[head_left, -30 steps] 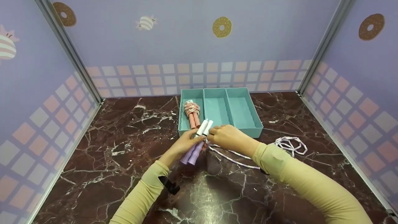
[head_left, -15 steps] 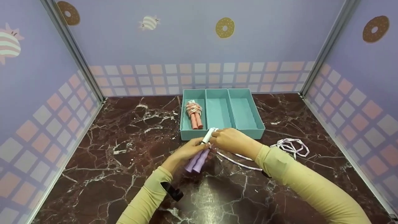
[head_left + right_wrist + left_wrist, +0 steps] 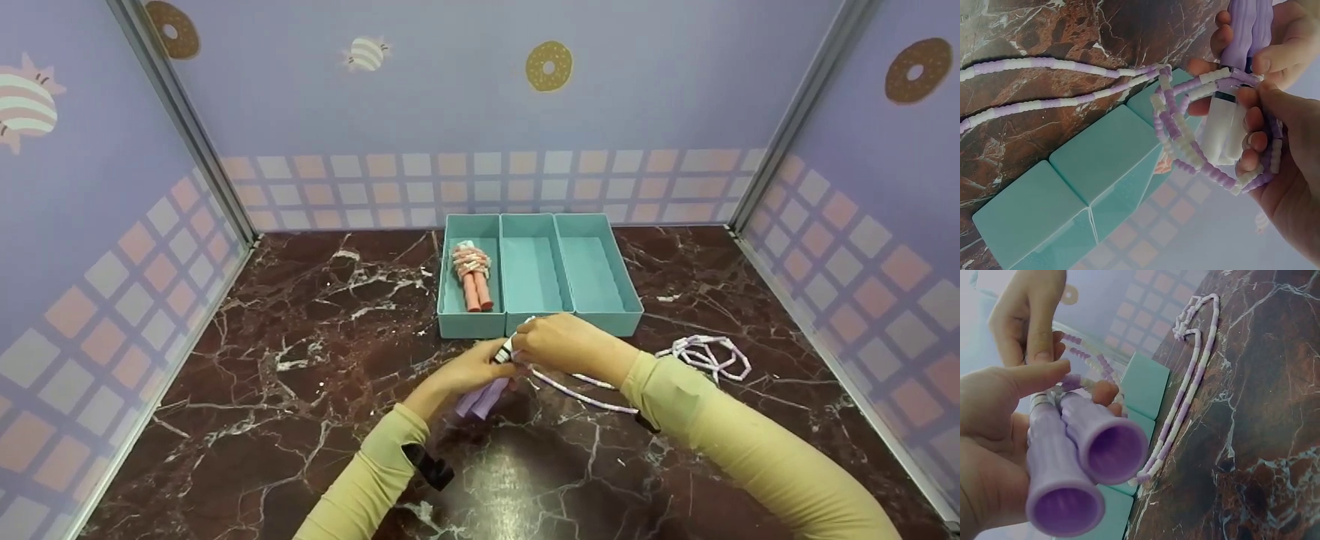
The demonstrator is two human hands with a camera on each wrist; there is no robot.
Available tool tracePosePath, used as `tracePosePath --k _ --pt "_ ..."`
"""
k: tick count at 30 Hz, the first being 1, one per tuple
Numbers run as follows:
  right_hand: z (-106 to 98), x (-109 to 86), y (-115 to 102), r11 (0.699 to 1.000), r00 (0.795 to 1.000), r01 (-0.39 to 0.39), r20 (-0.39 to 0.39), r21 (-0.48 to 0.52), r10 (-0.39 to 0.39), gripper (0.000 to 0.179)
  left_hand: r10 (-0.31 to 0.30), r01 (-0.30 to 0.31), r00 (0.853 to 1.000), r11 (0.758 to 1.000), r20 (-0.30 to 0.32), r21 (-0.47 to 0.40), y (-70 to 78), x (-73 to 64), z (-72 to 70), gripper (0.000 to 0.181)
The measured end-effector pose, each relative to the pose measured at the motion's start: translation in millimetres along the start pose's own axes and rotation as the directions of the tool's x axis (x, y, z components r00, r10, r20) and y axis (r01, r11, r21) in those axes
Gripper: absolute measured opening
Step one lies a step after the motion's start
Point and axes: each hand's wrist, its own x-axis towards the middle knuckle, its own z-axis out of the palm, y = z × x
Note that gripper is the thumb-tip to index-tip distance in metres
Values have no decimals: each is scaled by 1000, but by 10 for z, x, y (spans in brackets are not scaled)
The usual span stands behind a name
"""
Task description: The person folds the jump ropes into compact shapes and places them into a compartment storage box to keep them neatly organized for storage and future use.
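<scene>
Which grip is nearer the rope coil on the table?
Right. In the head view, the right grip is left of the coil; the left grip is farther left, holding the purple handles.

Pale yellow left sleeve (image 3: 367,472), wrinkled, at seven o'clock, with a black strap (image 3: 429,466). Matching right sleeve (image 3: 750,439) at four o'clock, a black edge (image 3: 646,423) showing beneath

Donut-printed lilac walls (image 3: 450,97) surround a dark, white-veined tabletop (image 3: 555,465).

The right wrist view crops the purple handles (image 3: 1243,34) at one o'clock and the beaded rope (image 3: 1186,151) at nine.
</scene>
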Motion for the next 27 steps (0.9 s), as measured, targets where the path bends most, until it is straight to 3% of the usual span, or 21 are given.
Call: tracePosePath --k 9,13,22,27 --pt "-24 17 -9 992 998 -47 51 114 42 21 58 -41 996 977 -74 210 12 43 69 38" --pt "-40 34 1 988 995 -59 88 144 46 19 83 -62 993 969 -81 238 9 31 73 40" --pt "-88 42 51 967 990 -102 119 233 76 21 76 -54 995 956 -63 288 0 -21 68 48" --pt "-104 33 96 942 990 -80 138 325 36 25 29 -21 999 972 -33 233 -11 -46 77 49"
